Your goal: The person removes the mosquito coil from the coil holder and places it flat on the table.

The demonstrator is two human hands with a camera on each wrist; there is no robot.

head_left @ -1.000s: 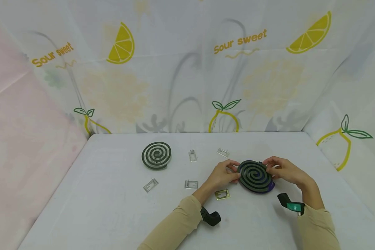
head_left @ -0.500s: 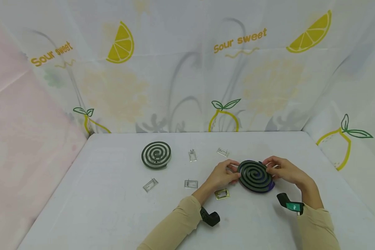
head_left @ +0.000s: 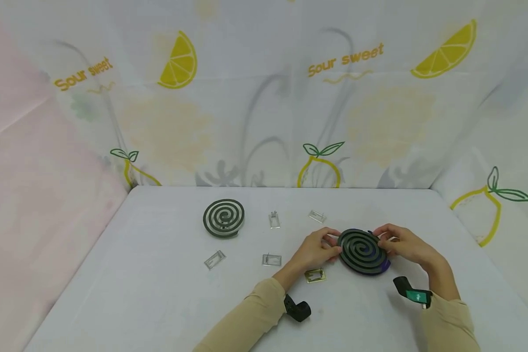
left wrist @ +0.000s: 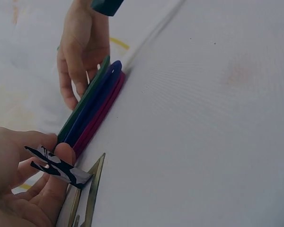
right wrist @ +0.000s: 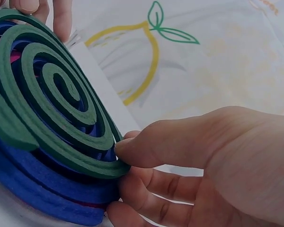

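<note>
Toward the right of the table lies a stack of mosquito coils. A green coil (right wrist: 47, 127) is on top, a blue coil (right wrist: 61, 194) under it and a magenta coil (left wrist: 97, 120) lowest. My left hand (head_left: 314, 249) holds the stack's left edge between thumb and fingers. At the opposite edge my right hand (head_left: 406, 244) grips the rim, its thumb at the green coil and its fingers lower along the side. A gold-coloured metal coil stand (head_left: 315, 275) lies just below my left hand, with a patterned strip standing up in the left wrist view.
Another dark green coil (head_left: 223, 218) lies at the back left. Silver metal stands are spread about the table: one stand (head_left: 274, 220) behind, one stand (head_left: 317, 216) to its right, one stand (head_left: 271, 259) in the middle and one stand (head_left: 214, 259) at left. A printed cloth (head_left: 246, 122) hangs behind.
The head view has shifted slightly, moving everything a little right in the frame. Both hands keep their hold on the coil stack, which stays in place on the table.
</note>
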